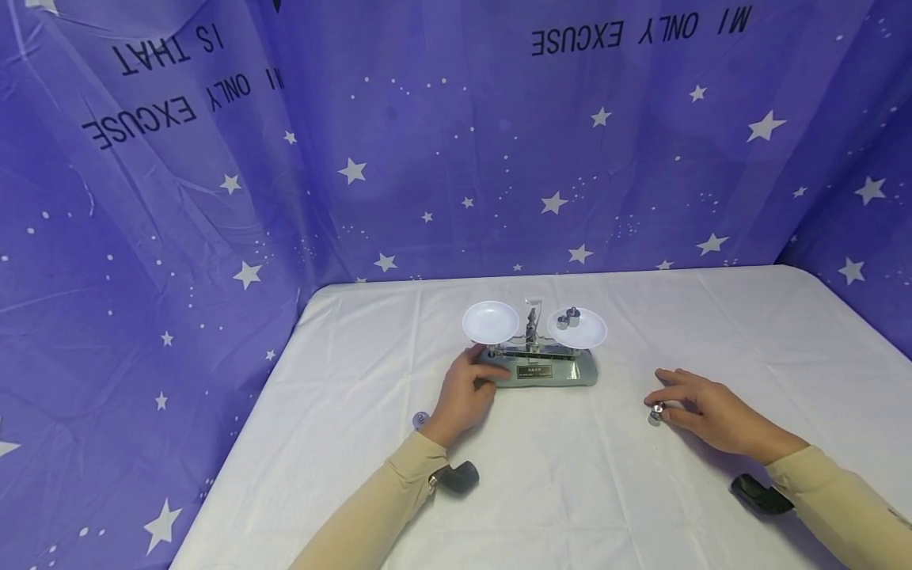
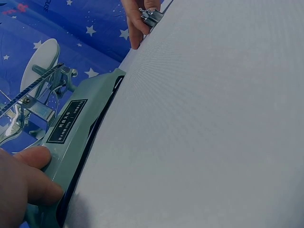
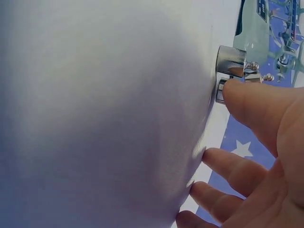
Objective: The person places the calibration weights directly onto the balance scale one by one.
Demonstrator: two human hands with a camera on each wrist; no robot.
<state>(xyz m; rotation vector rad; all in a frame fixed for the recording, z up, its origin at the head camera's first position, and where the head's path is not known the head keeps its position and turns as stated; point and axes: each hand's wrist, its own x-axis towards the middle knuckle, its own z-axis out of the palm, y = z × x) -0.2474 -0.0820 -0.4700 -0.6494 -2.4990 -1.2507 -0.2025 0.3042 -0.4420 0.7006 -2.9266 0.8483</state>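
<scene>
A balance scale (image 1: 579,375) with a green base and two white pans stands on the table. My left hand (image 1: 463,400) grips the left end of its base, two fingertips (image 2: 50,192) showing on the front in the left wrist view. To the right of the scale, my right hand (image 1: 712,416) is at two shiny metal weights, its thumb (image 3: 256,102) against the smaller weight (image 3: 220,90). The index finger's contact is hidden in the right wrist view. Beside it stands the larger weight (image 3: 230,61). Two more weights (image 1: 573,317) sit on the right pan (image 1: 593,331).
Another metal weight (image 1: 420,419) stands on the table just left of my left wrist. The left pan (image 1: 491,323) shows nothing on it. A white cloth covers the table (image 1: 556,491), and a purple star-patterned curtain (image 1: 456,158) hangs behind and at the sides.
</scene>
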